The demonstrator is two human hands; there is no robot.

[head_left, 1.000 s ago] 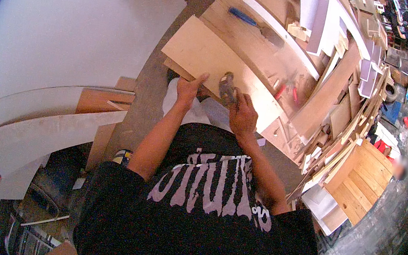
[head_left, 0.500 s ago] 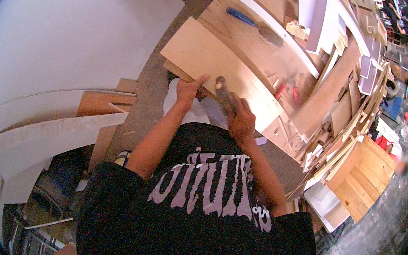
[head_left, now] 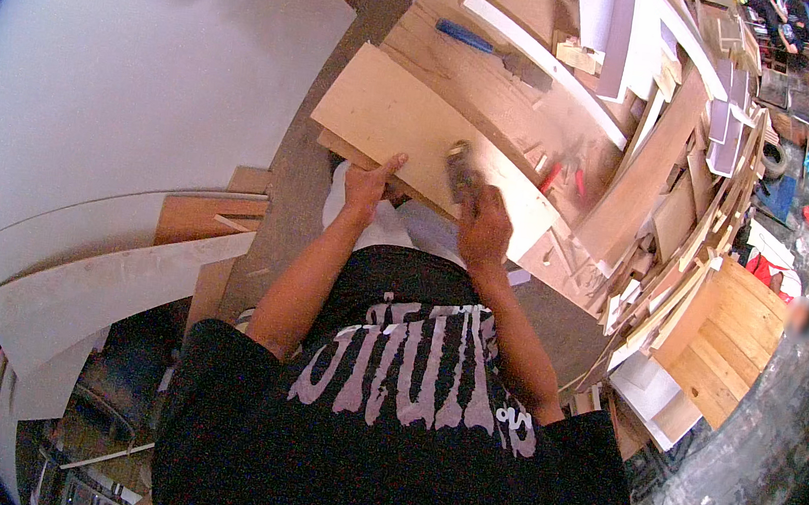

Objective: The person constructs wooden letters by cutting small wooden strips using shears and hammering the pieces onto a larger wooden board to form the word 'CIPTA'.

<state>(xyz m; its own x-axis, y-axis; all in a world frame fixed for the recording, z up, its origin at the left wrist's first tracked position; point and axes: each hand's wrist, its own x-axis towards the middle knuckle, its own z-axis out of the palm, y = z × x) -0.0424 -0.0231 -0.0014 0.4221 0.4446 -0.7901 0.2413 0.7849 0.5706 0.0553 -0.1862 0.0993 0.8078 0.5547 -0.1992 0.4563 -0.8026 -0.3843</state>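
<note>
Clock bearings taken from the middle of the light wooden board, 12 toward the top of the view.

Wooden board point(head_left: 424, 127): pale, long, lying aslant from 10 to 4 o'clock in front of the person. A browner lower piece point(head_left: 344, 150) shows beneath its edge at 8 o'clock.

Left hand point(head_left: 365, 193): at 8 o'clock, on the near edge. Thumb lies on the top face; fingers go out of sight below. Hand pinches the board at this edge.

Right hand point(head_left: 485, 227): at 5 o'clock, fingers curled tightly round the handle of a hammer-like tool point(head_left: 463, 171). Tool's dark head points to 11 o'clock from the fist, over the board; motion-blurred. Cannot tell whether it touches the surface.

Surroundings: blue-handled tool point(head_left: 466, 35) with a flat blade at 12 o'clock, on the worktop point(head_left: 411, 36). White curved strip point(head_left: 546, 62) at 1 to 2 o'clock, just beside that blade. Red-handled tool point(head_left: 579, 181) at 3 o'clock, near the board's far edge. Farther out at 4 o'clock, a plank-built wooden panel point(head_left: 729, 334). Large white sheet point(head_left: 144, 83) at 9 o'clock, well apart from the board.
</note>
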